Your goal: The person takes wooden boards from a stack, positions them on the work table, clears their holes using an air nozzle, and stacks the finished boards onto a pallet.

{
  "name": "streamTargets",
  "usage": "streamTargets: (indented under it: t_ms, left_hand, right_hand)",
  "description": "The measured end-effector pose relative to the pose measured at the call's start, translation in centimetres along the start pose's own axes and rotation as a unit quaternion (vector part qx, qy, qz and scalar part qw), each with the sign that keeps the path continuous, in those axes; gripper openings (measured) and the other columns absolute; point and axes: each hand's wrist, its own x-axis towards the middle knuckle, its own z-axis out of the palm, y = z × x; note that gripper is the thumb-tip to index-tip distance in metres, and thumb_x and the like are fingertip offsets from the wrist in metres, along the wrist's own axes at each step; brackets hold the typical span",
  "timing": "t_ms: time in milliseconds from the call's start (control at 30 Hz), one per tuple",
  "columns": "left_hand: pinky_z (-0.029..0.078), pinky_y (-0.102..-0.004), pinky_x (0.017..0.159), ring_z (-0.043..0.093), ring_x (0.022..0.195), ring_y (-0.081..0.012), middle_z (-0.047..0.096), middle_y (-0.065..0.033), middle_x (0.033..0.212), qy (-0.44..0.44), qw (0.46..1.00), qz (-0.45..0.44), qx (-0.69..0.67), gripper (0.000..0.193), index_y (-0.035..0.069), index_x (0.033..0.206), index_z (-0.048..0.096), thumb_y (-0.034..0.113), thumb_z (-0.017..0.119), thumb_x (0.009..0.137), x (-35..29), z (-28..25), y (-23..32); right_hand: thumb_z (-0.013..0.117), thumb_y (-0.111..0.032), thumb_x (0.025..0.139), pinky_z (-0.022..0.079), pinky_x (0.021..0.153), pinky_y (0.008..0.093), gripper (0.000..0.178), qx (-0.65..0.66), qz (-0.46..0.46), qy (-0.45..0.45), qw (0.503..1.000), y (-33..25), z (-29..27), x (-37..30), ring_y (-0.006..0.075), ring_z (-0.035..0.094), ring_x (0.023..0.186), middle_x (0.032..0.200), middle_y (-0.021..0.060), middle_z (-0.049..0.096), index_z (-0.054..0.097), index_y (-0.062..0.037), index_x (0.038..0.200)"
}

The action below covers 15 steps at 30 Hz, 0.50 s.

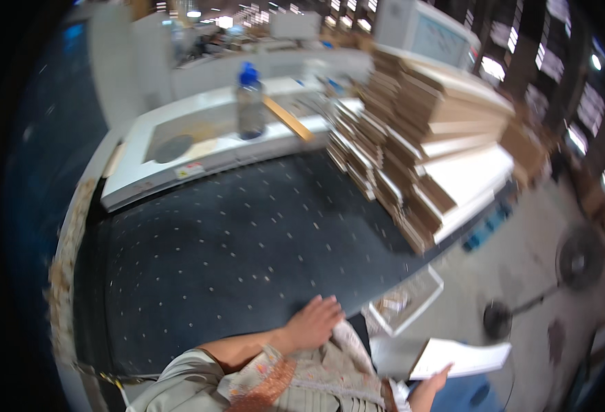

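Note:
My left hand (315,323) lies at the near edge of the black dotted table (234,240), fingers stretched out and nothing in them that I can see. Down at the lower right, my right hand (429,391) is closed on the edge of a white flat sheet (462,358). It is held off the table's near right side, above the floor. Whether it is paper or thin board, the blur does not show. A patterned apron or cloth (282,378) covers my front below the left hand.
Boards stand in a tall, uneven stack (412,144) on the table's right. Behind, a white ledge (144,182) bears a clear bottle (250,106) with a blue cap and a yellow wooden strip (289,118). A white-rimmed bin (407,302) and a fan (580,261) are on the right.

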Motion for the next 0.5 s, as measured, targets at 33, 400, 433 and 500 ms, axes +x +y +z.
streamTargets:
  t_ms: [33,400,433,500]
  left_hand:
    - [0.028,-0.0480,0.106,0.039,0.127,-0.0305,0.050,-0.0133,0.127,0.018,1.000,-0.001,0.001,0.054,0.008,0.123,0.053,0.024,0.061,0.073,-0.3,0.9,0.1]
    - [0.034,-0.0432,0.101,0.039,0.126,-0.0280,0.048,-0.0109,0.127,0.109,0.981,-0.066,-0.148,0.052,0.009,0.126,0.049,0.022,0.061,0.078,-3.6,-2.6,-0.3]
    - [0.034,-0.0432,0.101,0.039,0.126,-0.0280,0.048,-0.0109,0.127,0.113,0.981,-0.071,-0.143,0.052,0.009,0.126,0.049,0.022,0.061,0.078,-4.2,-2.2,-0.7]
    - [0.028,-0.0492,0.107,0.036,0.128,-0.0304,0.048,-0.0109,0.129,0.200,0.974,-0.077,-0.073,0.070,0.008,0.127,0.049,0.039,0.068,0.067,-5.5,0.5,-1.1]
  right_hand:
    - [0.054,-0.036,0.091,0.038,0.101,0.0405,0.058,-0.036,-0.039,-0.018,0.998,-1.5,0.7,0.6,0.0314,0.050,0.117,0.131,0.0169,0.048,0.037,-0.0001,0.134]
    - [0.052,-0.024,0.090,0.043,0.089,0.0389,0.030,-0.143,-0.301,-0.187,0.924,-0.4,26.3,-10.6,0.0302,0.055,0.100,0.107,0.0130,0.057,0.053,-0.0005,0.109]
    - [0.052,-0.023,0.090,0.043,0.088,0.0387,0.028,-0.146,-0.311,-0.202,0.917,0.3,27.7,-11.5,0.0301,0.055,0.098,0.105,0.0126,0.057,0.054,-0.0006,0.106]
    - [0.052,-0.021,0.089,0.044,0.085,0.0384,0.024,-0.142,-0.323,-0.232,0.906,1.8,30.2,-12.8,0.0299,0.056,0.095,0.101,0.0119,0.059,0.057,-0.0006,0.102]
